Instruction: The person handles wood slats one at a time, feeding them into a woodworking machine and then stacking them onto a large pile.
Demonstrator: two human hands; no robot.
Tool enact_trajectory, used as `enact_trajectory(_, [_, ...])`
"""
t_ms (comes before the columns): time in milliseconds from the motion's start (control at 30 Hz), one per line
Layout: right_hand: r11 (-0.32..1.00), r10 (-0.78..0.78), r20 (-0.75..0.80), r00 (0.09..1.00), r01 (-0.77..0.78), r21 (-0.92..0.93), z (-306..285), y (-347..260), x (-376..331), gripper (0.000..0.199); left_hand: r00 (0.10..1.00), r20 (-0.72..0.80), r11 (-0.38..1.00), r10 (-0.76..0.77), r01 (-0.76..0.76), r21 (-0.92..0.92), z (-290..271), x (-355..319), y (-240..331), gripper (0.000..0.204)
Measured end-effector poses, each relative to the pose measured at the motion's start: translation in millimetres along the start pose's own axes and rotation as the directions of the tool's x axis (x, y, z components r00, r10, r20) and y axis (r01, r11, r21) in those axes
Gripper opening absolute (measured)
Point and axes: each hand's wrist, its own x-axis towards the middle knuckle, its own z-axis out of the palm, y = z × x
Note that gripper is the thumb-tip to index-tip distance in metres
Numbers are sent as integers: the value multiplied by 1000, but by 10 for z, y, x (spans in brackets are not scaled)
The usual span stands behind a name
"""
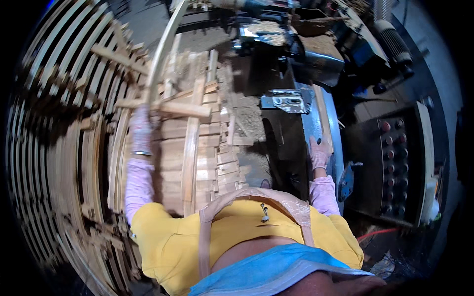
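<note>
My left hand (pixel 140 129), in a pale knit glove, is closed around the near end of a long wooden strip (pixel 160 54). That strip slants up and away past the top edge of the view. On the right, my gloved right hand (pixel 320 152) grips the near end of another wooden strip (pixel 321 111), which lies lengthwise on the blue machine bed (pixel 307 129). Beneath and beside my left arm is a stack of wooden boards (pixel 170 170), with a loose crosspiece (pixel 185 109) and a long slat (pixel 191 148) on top.
Racks of stacked wooden strips (pixel 49 163) line the left side. A metal bracket (pixel 286 101) sits at the bed's left edge. Beyond stands the machine head (pixel 321 61). A control panel with several buttons (pixel 395 165) is at my right. Wood shavings cover the floor (pixel 247 116).
</note>
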Motion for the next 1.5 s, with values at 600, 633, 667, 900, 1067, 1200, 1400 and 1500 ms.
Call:
enact_trajectory(600, [892, -409, -242, 880, 331, -307, -480, 1205, -1055, 64, 841, -355, 883, -408, 265, -387, 1068, -18, -715, 79])
enact_trajectory(633, [857, -458, -276, 845, 338, -389, -455, 1343, -978, 60, 904, -278, 925, -325, 242, -294, 1001, 155, -963, 76])
enact_trajectory(667, [811, -518, -294, 803, 354, -465, -412, 1426, -894, 56, 948, -205, 958, -244, 203, -202, 896, 283, -1307, 74])
enact_trajectory(900, [707, -642, -281, 713, 410, -576, 9, 514, 743, 29, 904, 6, 686, -427, 328, -649, 1093, 282, -1097, 40])
enact_trajectory(1067, [816, -404, 0, 915, 361, -451, 105, -430, 1160, 33, 985, 19, 819, -174, 155, -552, 1675, -773, 200, 24])
enact_trajectory(1200, [505, -837, 346, 424, 353, 788, 523, -1586, -43, 48, 926, 248, 938, -284, 322, -126, 2209, -1415, 507, 55])
enact_trajectory(1400, [542, -531, 375, 760, -35, 839, 63, -909, -485, 53, 943, 279, 697, 179, -322, 641, 1001, -736, 282, 72])
enact_trajectory(1500, [877, -445, 44, 894, 425, 225, -239, 394, -388, 56, 962, -86, 368, 258, -16, 929, -363, -228, -167, 67])
